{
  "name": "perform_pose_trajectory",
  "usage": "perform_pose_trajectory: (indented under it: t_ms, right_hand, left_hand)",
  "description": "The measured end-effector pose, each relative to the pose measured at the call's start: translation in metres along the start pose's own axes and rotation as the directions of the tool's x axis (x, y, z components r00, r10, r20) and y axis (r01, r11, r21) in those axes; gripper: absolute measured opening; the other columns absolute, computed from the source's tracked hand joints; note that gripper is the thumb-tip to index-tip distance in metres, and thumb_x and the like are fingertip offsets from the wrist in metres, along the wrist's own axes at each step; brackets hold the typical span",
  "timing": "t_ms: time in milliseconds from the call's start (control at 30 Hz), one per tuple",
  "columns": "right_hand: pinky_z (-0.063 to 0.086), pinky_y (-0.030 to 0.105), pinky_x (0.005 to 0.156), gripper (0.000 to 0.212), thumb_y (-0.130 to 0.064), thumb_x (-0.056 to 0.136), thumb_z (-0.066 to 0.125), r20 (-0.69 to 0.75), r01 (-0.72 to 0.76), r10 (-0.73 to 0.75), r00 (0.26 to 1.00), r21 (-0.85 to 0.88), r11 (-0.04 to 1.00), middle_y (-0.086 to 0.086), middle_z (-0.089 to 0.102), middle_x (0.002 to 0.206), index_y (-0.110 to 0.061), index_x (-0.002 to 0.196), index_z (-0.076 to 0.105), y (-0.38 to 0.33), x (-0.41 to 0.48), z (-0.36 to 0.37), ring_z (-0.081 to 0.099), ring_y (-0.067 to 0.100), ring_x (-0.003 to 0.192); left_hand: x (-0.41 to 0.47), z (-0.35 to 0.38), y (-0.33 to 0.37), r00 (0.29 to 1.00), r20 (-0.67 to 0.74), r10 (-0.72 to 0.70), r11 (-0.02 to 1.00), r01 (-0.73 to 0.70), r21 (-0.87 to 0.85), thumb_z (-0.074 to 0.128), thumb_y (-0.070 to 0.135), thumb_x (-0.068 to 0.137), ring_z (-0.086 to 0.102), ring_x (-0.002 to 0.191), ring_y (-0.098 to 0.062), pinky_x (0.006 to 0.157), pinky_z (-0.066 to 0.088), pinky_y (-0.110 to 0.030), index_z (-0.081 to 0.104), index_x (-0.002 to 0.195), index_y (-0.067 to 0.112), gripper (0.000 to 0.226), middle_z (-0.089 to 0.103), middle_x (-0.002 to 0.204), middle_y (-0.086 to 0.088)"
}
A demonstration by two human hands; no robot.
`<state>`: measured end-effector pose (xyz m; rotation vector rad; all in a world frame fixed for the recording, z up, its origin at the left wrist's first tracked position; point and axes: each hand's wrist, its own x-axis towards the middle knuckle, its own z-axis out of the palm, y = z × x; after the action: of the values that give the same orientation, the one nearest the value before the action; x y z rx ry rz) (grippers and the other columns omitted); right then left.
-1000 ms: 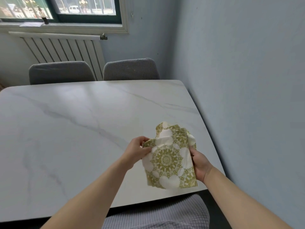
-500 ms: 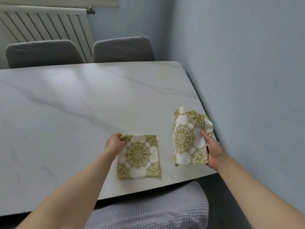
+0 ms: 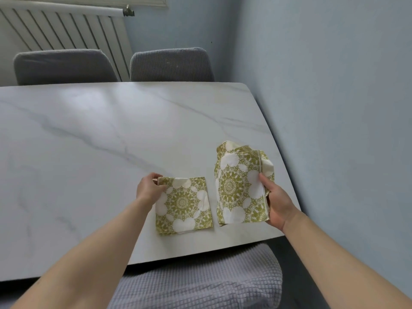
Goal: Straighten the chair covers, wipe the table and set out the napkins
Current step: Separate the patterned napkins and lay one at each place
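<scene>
One folded napkin [image 3: 184, 205], white with a green-gold medallion print, lies flat on the white marble table [image 3: 89, 141] near its front edge. My left hand [image 3: 149, 188] pinches that napkin's top left corner. My right hand [image 3: 275, 202] grips the right edge of a small stack of napkins [image 3: 239, 186] of the same print, held tilted just above the table's front right corner. A chair with a grey waffle cover [image 3: 200, 279] stands right below me at the table's front edge.
Two more grey-covered chairs [image 3: 62, 65] [image 3: 170, 63] stand at the table's far side, in front of a white radiator [image 3: 62, 27]. A pale blue wall [image 3: 334, 108] runs close along the table's right edge.
One second ago both hands held the whole stack together. My left hand has since drawn one napkin off and laid it flat to the left; my right hand kept the rest.
</scene>
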<state>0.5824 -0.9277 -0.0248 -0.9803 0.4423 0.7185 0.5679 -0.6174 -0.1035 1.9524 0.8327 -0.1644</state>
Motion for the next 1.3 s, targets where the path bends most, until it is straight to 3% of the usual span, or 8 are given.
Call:
perform_pose_trajectory:
  t_ms: [133, 233, 300, 500, 667, 867, 1133, 1300]
  right_hand:
    - [0.055, 0.045, 0.085, 0.042, -0.041, 0.098, 0.036, 0.064, -0.013, 0.013, 0.998, -0.004, 1.0, 0.014, 0.067, 0.119, -0.015, 0.12, 0.061, 0.003, -0.006, 0.012, 0.066, 0.031, 0.105]
    - [0.055, 0.048, 0.085, 0.042, -0.039, 0.098, 0.036, 0.13, -0.037, 0.038, 0.991, -0.004, 0.999, 0.015, 0.066, 0.119, -0.014, 0.12, 0.061, 0.008, -0.008, 0.023, 0.066, 0.032, 0.105]
    - [0.054, 0.049, 0.087, 0.044, -0.04, 0.098, 0.035, 0.175, -0.068, 0.072, 0.982, -0.028, 0.997, 0.016, 0.064, 0.122, -0.013, 0.124, 0.059, 0.014, -0.007, 0.033, 0.064, 0.033, 0.108]
    - [0.052, 0.049, 0.09, 0.045, -0.038, 0.097, 0.036, 0.276, -0.156, 0.19, 0.942, -0.138, 0.978, 0.018, 0.064, 0.121, -0.01, 0.123, 0.059, 0.035, -0.001, 0.07, 0.063, 0.035, 0.109]
    - [0.043, 0.051, 0.098, 0.044, -0.037, 0.097, 0.037, 0.27, -0.244, 0.301, 0.915, -0.223, 0.944, 0.019, 0.063, 0.122, -0.007, 0.123, 0.058, 0.061, 0.014, 0.093, 0.06, 0.036, 0.113]
    - [0.05, 0.049, 0.09, 0.033, -0.018, 0.098, 0.04, 0.215, -0.215, 0.307, 0.927, -0.364, 0.906, 0.02, 0.068, 0.112, -0.002, 0.125, 0.053, 0.105, 0.017, 0.121, 0.065, 0.036, 0.104]
    - [0.051, 0.046, 0.082, 0.039, -0.032, 0.1, 0.035, 0.227, -0.182, 0.273, 0.935, -0.354, 0.917, 0.018, 0.07, 0.108, -0.006, 0.118, 0.057, 0.155, 0.016, 0.194, 0.068, 0.033, 0.097]
    - [0.05, 0.046, 0.08, 0.039, -0.038, 0.098, 0.038, 0.25, -0.126, 0.224, 0.942, -0.355, 0.926, 0.016, 0.07, 0.109, -0.012, 0.112, 0.063, 0.205, 0.017, 0.265, 0.065, 0.033, 0.102]
  left_hand:
    - [-0.017, -0.006, 0.003, 0.995, -0.034, 0.096, 0.988, -0.099, -0.115, 0.064, -0.002, 0.083, 0.056, 0.114, -0.022, 0.096, 0.05, -0.042, 0.049, 0.133, 0.018, 0.057, 0.057, 0.127, -0.004]
    - [-0.037, -0.012, 0.011, 0.982, -0.079, 0.174, 0.98, -0.181, -0.082, 0.065, 0.008, 0.085, 0.053, 0.117, -0.018, 0.093, 0.05, -0.037, 0.055, 0.127, 0.019, 0.044, 0.055, 0.127, -0.001]
    - [-0.056, -0.017, 0.018, 0.983, 0.019, 0.184, 0.964, -0.177, -0.196, 0.063, 0.012, 0.089, 0.059, 0.107, -0.018, 0.085, 0.052, -0.03, 0.06, 0.117, 0.015, 0.028, 0.062, 0.119, -0.007]
    - [-0.104, -0.028, 0.014, 0.956, 0.282, 0.08, 0.865, 0.074, -0.496, 0.058, 0.035, 0.093, 0.056, 0.114, -0.02, 0.09, 0.052, -0.039, 0.051, 0.127, 0.021, 0.038, 0.057, 0.123, 0.0]
    - [-0.119, -0.05, -0.014, 0.976, 0.182, -0.119, 0.619, 0.217, -0.755, 0.059, 0.018, 0.093, 0.066, 0.084, -0.025, 0.078, 0.057, -0.041, 0.053, 0.115, 0.006, 0.027, 0.066, 0.099, -0.009]
    - [-0.137, -0.09, -0.062, 0.981, -0.045, -0.186, 0.593, 0.076, -0.801, 0.066, 0.004, 0.085, 0.066, 0.096, -0.029, 0.08, 0.056, -0.044, 0.048, 0.119, 0.01, 0.039, 0.064, 0.11, -0.014]
    - [-0.147, -0.148, -0.119, 0.942, 0.263, -0.21, 0.617, 0.337, -0.712, 0.07, 0.007, 0.082, 0.066, 0.104, -0.032, 0.09, 0.054, -0.048, 0.055, 0.121, 0.008, 0.042, 0.067, 0.115, -0.015]
    - [-0.137, -0.233, -0.154, 0.973, 0.148, -0.179, 0.632, 0.229, -0.74, 0.062, 0.003, 0.087, 0.068, 0.095, -0.029, 0.075, 0.057, -0.041, 0.054, 0.115, 0.008, 0.03, 0.067, 0.111, -0.014]
